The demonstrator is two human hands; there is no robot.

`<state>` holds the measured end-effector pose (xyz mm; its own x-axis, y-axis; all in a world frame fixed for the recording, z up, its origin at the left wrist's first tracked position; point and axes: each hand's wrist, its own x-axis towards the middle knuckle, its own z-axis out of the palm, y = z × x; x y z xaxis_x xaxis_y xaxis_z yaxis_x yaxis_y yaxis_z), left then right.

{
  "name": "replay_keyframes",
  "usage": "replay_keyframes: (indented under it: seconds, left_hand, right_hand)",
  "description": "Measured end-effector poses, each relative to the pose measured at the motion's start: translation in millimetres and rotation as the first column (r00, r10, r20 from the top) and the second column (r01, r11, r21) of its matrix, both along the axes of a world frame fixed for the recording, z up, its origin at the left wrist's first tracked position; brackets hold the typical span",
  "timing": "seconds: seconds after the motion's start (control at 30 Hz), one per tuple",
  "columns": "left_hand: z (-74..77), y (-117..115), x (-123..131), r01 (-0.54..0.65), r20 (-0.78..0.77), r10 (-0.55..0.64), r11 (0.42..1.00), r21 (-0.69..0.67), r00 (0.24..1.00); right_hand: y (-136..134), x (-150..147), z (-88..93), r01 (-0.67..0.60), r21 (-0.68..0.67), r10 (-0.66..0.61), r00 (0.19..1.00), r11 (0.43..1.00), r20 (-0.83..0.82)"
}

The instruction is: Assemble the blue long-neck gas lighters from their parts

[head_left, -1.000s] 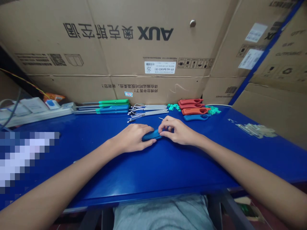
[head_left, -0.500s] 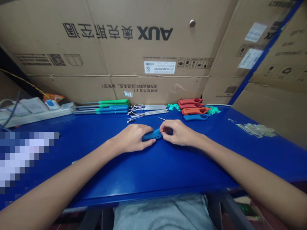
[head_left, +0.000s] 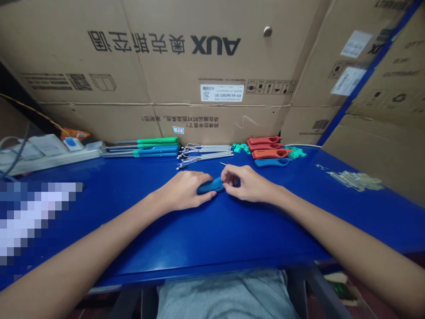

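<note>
The blue plastic handle casing (head_left: 210, 187) lies on the blue tabletop (head_left: 206, 239) directly between the two hands, its long axis running mostly left to right, with the right end angled slightly away from the person. The left hand (head_left: 186, 189) is the one that has it: fingers curl over the far side, the thumb presses along the near side, and the left end sits under the palm. The right hand (head_left: 247, 182) is at the opposite end, thumb and forefinger drawn close together right against the casing (whether anything small is pinched there, I cannot tell, since the knuckles hide most of it). From those fingertips, the exposed body of the casing lies to the left, nearly in line with them. Just beyond the right forefinger shows a thin pale rod (head_left: 223, 164). A second blue casing (head_left: 272, 163) lies farther back to the right, beside the red casings (head_left: 264, 147).
</note>
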<state>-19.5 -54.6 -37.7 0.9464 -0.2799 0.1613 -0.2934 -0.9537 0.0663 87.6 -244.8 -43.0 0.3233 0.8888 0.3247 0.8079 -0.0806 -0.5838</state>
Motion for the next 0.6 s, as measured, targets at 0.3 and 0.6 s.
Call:
replay_keyframes:
  seconds: [0.3,0.6]
  left_hand:
    - [0.0,-2.2,-0.7,0.006,0.017,-0.006,1.000,0.011,1.000]
    - [-0.1,-1.4,-1.3,-0.013,-0.006,0.013,1.000,-0.004,1.000]
  right_hand:
    - [2.1,-0.5,-1.9,-0.006,-0.003,0.006,0.999,1.000,0.037]
    - [1.8,-2.4,1.6,0.031,-0.036,-0.027,0.996,0.999,0.090]
